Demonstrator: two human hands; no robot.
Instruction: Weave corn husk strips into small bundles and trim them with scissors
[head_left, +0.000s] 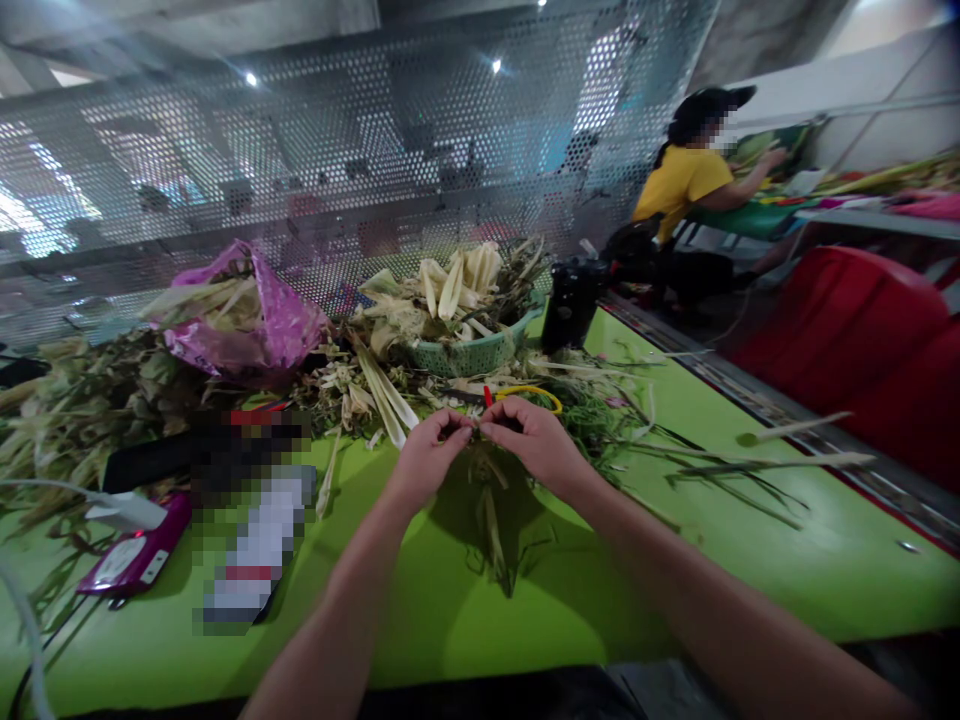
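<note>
Over the green table (pixel 450 620), my left hand (pixel 427 460) and my right hand (pixel 536 440) meet fingertip to fingertip. Both pinch the top of a bundle of dry green leaves and stalks (pixel 491 510) that hangs down toward me. The fingers of each hand are curled closed on the plant strands. Just beyond my right hand lie scissors with yellow handles (pixel 525 393). A teal basket (pixel 472 352) piled with pale corn husks stands behind them.
A purple plastic bag (pixel 262 320) of husks and heaps of leaves lie at back left. A pink phone (pixel 131 555) with a white cable lies at left. A black bottle (pixel 571 302) stands by the basket. Long stalks (pixel 750 465) lie right. Another person (pixel 690 180) sits far right.
</note>
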